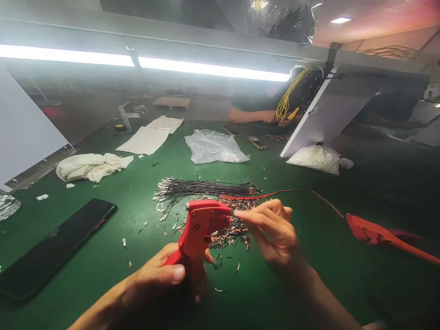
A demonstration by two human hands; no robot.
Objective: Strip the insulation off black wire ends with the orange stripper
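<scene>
My left hand (161, 270) is wrapped round the handle of a red wire stripper (197, 227), held upright with its jaws facing right. Close to those jaws, my right hand (277, 231) pinches the end of a thin dark wire (236, 214), most of which is hidden by the fingers and the tool. Behind the stripper lies a bundle of black wires (206, 188) with metal terminals at their left ends. Short cut pieces with copper ends (237, 236) are heaped beneath my hands, and a few scraps are scattered on the green table (137, 284).
A black phone (58, 247) lies at left, near a crumpled cloth (94, 167). A clear plastic bag (216, 146) and paper (151, 135) are farther back. At right are a red tool (371, 229) and a filled bag (316, 158). Across the table, another person's hands (283, 120) hold yellow cable.
</scene>
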